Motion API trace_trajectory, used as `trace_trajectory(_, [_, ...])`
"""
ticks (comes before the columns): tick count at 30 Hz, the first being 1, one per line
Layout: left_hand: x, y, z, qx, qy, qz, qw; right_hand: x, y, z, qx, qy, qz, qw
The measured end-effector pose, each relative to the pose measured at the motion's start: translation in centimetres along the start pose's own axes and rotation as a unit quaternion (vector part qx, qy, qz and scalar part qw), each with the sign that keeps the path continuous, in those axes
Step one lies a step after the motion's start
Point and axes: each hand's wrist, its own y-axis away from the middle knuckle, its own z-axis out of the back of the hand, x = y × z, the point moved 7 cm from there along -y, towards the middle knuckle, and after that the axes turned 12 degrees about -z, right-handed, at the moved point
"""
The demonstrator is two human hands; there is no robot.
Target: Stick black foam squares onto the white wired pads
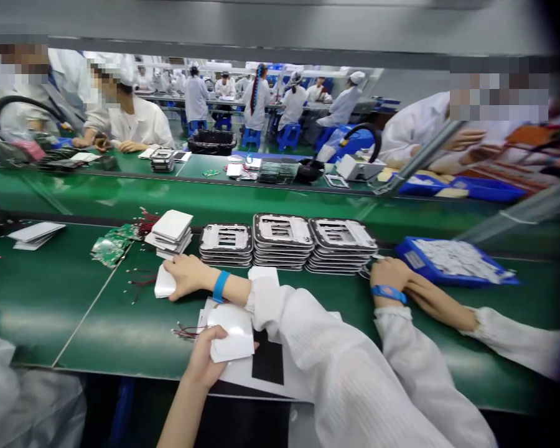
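My left hand (210, 358) grips a white flat battery pack (233, 333) by its lower left edge, over a white sheet with a black rectangle (268, 361). Thin dark-red wires (184, 331) lie just left of that pack. Farther forward, my right hand (186, 277), wearing a blue wristband (221, 286), has its fingers closed over another white pack (165, 284) lying on the bench. Beside it are more wires (140, 281). Directly behind this hand rises a stack of similar white packs (172, 227).
Stacks of grey-white frames (282, 239) line the back of the green bench (88, 323). Green circuit boards (113, 246) lie left. A co-worker's hands (387, 280) are at right, near a blue tray (413, 264) of small white parts. White pieces (37, 233) sit far left.
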Motion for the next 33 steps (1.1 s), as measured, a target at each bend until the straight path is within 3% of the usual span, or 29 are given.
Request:
trace_trajectory(5, [-0.7, 0.3, 0.2, -0.044, -0.069, -0.023, 0.996, 0.4, 0.5, 0.8, 0.009, -0.001, -0.002, 1.0])
trace_trajectory(7, [-0.9, 0.4, -0.1, -0.034, -0.082, -0.026, 0.996, 0.3, 1.5, 2.2, 0.005, -0.016, -0.004, 1.0])
trace_trajectory(9, [-1.1, 0.6, -0.5, -0.015, -0.077, -0.03, 0.996, 0.0, 3.5, 4.9, -0.01, -0.043, -0.007, 0.999])
trace_trajectory(11, [-1.3, 0.8, -0.7, -0.004, -0.072, -0.041, 0.997, -0.4, 7.1, 8.6, -0.038, -0.086, -0.008, 0.996])
trace_trajectory(14, [-1.6, 1.0, -0.6, -0.023, -0.078, -0.058, 0.995, -1.5, 15.4, 14.0, -0.115, -0.203, -0.035, 0.972])
trace_trajectory(16, [-1.6, 1.1, -0.8, -0.033, -0.076, -0.063, 0.995, -2.7, 21.6, 14.9, -0.16, -0.254, -0.101, 0.948])
trace_trajectory(18, [-1.3, 1.1, -1.8, -0.022, -0.073, -0.058, 0.995, -4.4, 27.3, 12.9, -0.209, -0.277, -0.212, 0.914])
trace_trajectory(21, [-0.5, 1.1, -3.6, 0.004, -0.082, -0.04, 0.996, -6.0, 33.0, 5.7, -0.19, -0.246, -0.34, 0.887])
trace_trajectory(23, [0.1, 0.9, -4.5, 0.011, -0.097, -0.03, 0.995, -6.5, 34.6, 0.9, -0.156, -0.2, -0.346, 0.903])
trace_trajectory(25, [0.7, 0.6, -5.1, 0.01, -0.105, -0.031, 0.994, -7.0, 35.4, -2.2, -0.14, -0.17, -0.33, 0.918])
trace_trajectory(28, [1.6, -0.2, -5.4, 0.007, -0.098, -0.044, 0.994, -8.3, 36.1, -3.2, -0.146, -0.156, -0.316, 0.924])
trace_trajectory(33, [3.7, -1.7, -5.4, 0.024, -0.056, -0.035, 0.998, -8.5, 35.3, -0.9, -0.195, -0.168, -0.312, 0.914])
